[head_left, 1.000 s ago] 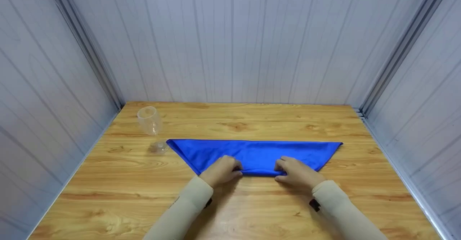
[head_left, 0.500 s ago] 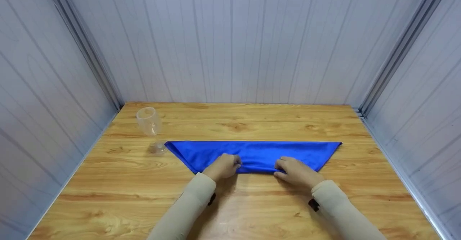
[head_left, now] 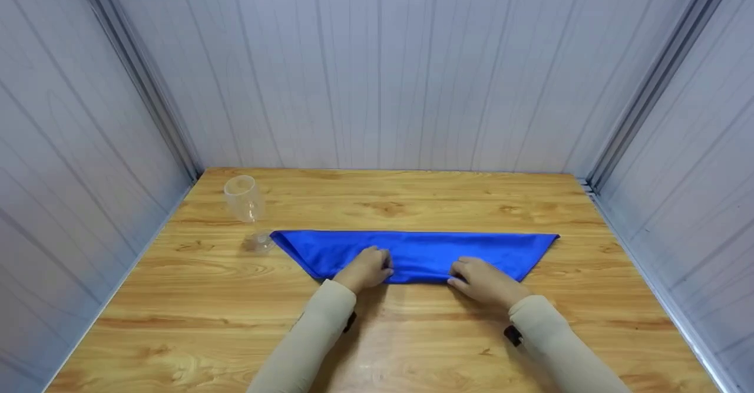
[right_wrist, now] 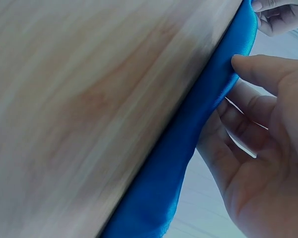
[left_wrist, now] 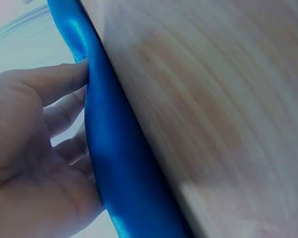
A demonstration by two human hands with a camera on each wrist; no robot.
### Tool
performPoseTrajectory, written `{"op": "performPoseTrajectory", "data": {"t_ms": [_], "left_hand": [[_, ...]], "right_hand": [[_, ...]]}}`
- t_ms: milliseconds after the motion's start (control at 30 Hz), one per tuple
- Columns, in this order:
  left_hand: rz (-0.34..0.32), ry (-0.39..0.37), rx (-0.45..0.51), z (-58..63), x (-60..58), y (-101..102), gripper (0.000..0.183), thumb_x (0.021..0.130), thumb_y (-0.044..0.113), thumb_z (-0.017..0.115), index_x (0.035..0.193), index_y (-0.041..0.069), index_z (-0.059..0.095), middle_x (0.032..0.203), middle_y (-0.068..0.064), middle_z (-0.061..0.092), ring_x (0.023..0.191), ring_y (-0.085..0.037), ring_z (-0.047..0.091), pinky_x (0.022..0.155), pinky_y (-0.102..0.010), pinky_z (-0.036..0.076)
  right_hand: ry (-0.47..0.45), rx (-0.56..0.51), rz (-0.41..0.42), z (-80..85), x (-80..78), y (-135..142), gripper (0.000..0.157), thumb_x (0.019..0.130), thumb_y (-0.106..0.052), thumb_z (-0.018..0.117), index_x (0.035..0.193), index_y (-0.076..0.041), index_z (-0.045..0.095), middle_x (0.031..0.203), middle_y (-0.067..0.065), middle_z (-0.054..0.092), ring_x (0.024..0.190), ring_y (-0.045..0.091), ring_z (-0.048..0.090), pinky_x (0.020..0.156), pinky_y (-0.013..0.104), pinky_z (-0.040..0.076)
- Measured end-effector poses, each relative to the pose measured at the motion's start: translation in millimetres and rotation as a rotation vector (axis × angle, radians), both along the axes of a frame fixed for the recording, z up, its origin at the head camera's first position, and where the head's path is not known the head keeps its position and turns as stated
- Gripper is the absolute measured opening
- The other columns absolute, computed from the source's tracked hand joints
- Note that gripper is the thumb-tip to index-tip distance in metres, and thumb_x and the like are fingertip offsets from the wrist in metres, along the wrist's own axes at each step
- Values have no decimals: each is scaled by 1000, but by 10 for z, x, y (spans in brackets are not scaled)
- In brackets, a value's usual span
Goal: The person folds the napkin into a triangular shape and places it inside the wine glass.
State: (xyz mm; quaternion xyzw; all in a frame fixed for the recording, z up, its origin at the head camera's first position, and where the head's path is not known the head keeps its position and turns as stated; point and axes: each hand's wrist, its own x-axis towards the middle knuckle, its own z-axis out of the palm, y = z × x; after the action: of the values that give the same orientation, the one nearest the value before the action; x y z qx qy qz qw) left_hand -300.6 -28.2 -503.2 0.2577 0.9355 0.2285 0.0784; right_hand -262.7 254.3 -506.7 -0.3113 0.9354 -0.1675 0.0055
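A shiny, bright-blue, trapezoid-shaped folded fabric cloth (head_left: pixel 424 251) lay on a flat, yellow-brown, wood-grained tabletop (head_left: pixel 412 346), long side away from the person, short side toward them. The bare L. hand (head_left: pixel 365 268) was at the cloth's near edge, L. of its midpt.; the bare R. hand (head_left: pixel 486 281) was at the same edge, R. of its midpt., w/ a stretch of blue fabric exposed btwn them. Grip, L.: nearly closed, thumb on one face of the edge, fingers on the other, pinching the fabric. Grip, R.: likewise nearly closed, thumb & fingers pinching the edge. Both wrist views showed that edge as a narrow, rounded band.

A clear, stemmed, round-bowled drinking glass (head_left: pixel 242 198) stood upright off the cloth's far L. corner, its foot v. close to that corner; whether the two touched could not be told. Long, beige fabric sleeves (head_left: pixel 309 334) covered both forearms on the cloth's near side, w/ a small, black, boxy wrist item (head_left: pixel 513 335) by the R. cuff & a similar one, partly hidden, by the L. Beyond the cloth rose a pale, grooved panel wall (head_left: pixel 377 69); similar pale side walls (head_left: pixel 695 163) flanked the cloth, well apart from it, w/ straight, grey, metal-looking corner strips (head_left: pixel 657 79) at the joins.
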Motion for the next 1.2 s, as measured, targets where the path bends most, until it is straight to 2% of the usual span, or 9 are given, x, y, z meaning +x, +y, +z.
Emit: {"op": "performPoseTrajectory", "data": {"t_ms": [200, 367, 467, 633, 900, 1067, 1200], "left_hand": [[1, 8, 6, -21, 4, -4, 6, 95, 10, 69, 93, 6, 65, 89, -6, 58, 91, -25, 57, 82, -40, 50], [-4, 26, 13, -50, -3, -15, 5, 95, 9, 68, 93, 4, 66, 91, -7, 59, 93, -27, 58, 84, -41, 50], [3, 7, 9, -57, -10, -21, 5, 96, 10, 67, 95, 5, 66, 93, -8, 59, 94, -27, 58, 85, -41, 50], [11, -27, 24, -62, -23, -36, 5, 97, 10, 67, 95, 5, 66, 93, -7, 59, 94, -25, 57, 84, -40, 50], [26, -74, 46, -56, -50, -47, 4, 98, 10, 66, 97, 6, 66, 91, -5, 59, 90, -22, 56, 81, -39, 50], [12, -79, 40, -64, -61, -46, 4, 99, 11, 65, 97, 7, 66, 90, -4, 61, 88, -22, 58, 79, -39, 50], [6, -60, 44, -63, -61, -47, 4, 98, 10, 66, 95, 7, 65, 90, -5, 62, 90, -23, 60, 80, -39, 51]], "right_hand": [[-8, 15, 16, 38, -31, -4, 9, 101, -14, 61, 94, -10, 66, 90, 0, 61, 86, 22, 61, 78, 43, 52], [-12, 37, 31, 59, -119, -10, 11, 101, -11, 60, 95, -7, 68, 89, 2, 65, 86, 23, 64, 77, 43, 53], [-36, 25, 32, 59, -174, -11, 12, 101, -11, 59, 94, -6, 68, 86, 1, 64, 81, 19, 62, 72, 40, 53], [-99, -27, 14, 48, -243, 6, 4, 102, -9, 58, 98, -7, 59, 85, -1, 61, 77, 15, 59, 67, 36, 51], [-89, -12, 66, 43, -339, -4, 5, 101, -3, 56, 99, -7, 54, 87, 4, 63, 74, 15, 58, 65, 35, 50], [-119, 52, 20, 52, -350, -31, 4, 100, -6, 58, 97, -8, 58, 89, 2, 63, 78, 17, 58, 69, 37, 49], [-56, 86, -11, 49, -347, -39, 5, 98, -6, 64, 95, -10, 64, 90, 1, 59, 86, 22, 58, 76, 40, 50]]}}
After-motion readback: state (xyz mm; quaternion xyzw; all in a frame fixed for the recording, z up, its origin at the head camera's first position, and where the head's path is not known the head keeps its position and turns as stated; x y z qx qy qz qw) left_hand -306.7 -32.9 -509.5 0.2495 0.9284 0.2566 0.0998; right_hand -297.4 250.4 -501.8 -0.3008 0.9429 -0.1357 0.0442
